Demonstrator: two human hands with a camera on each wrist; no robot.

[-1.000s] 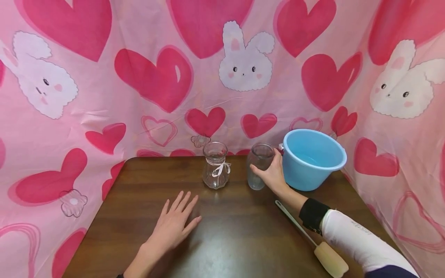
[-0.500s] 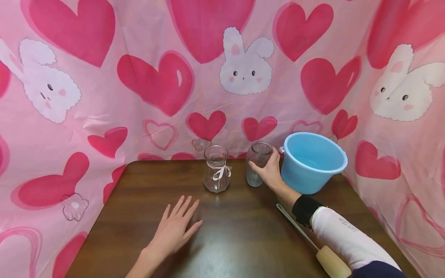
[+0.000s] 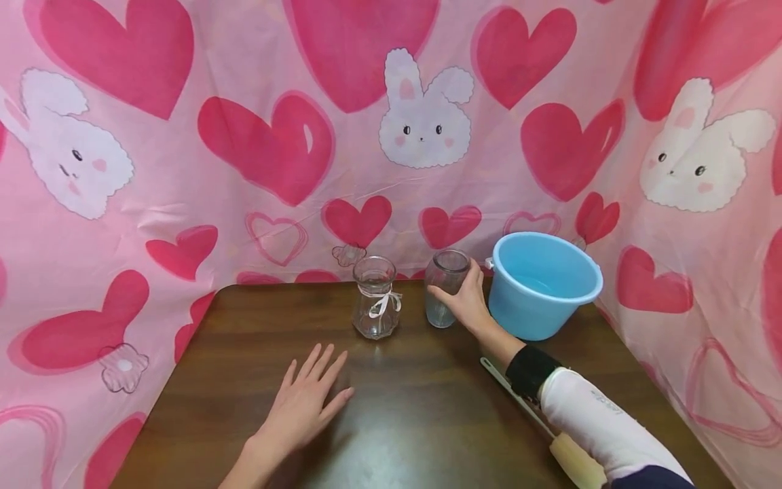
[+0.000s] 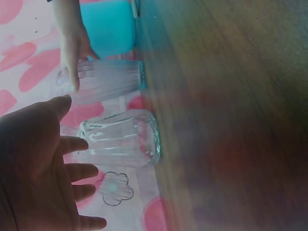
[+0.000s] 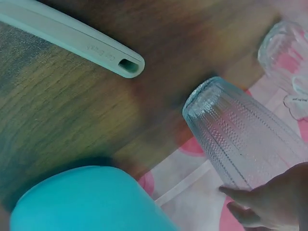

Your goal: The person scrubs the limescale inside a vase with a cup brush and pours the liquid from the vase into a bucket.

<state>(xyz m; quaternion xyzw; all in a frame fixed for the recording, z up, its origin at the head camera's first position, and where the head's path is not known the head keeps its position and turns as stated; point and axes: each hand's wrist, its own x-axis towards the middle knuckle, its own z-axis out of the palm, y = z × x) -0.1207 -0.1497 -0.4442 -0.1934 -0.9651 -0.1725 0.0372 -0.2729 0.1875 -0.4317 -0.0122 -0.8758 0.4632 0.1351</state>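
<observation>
Glass jar gripped, brush handle lettering unreadable

Toward the far edge of the dark wooden bench, a clear glass vase with a white ribbon bow at its neck — upright. At the far right corner, a light blue plastic basin. Along the right edge, a long-handled sponge brush, lying flat, sponge end nearest. Behind and around — a pink cloth backdrop printed with hearts and rabbits.

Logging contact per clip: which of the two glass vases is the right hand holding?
The plain vase beside the blue bucket, in the right hand; the other vase has a white ribbon.
</observation>
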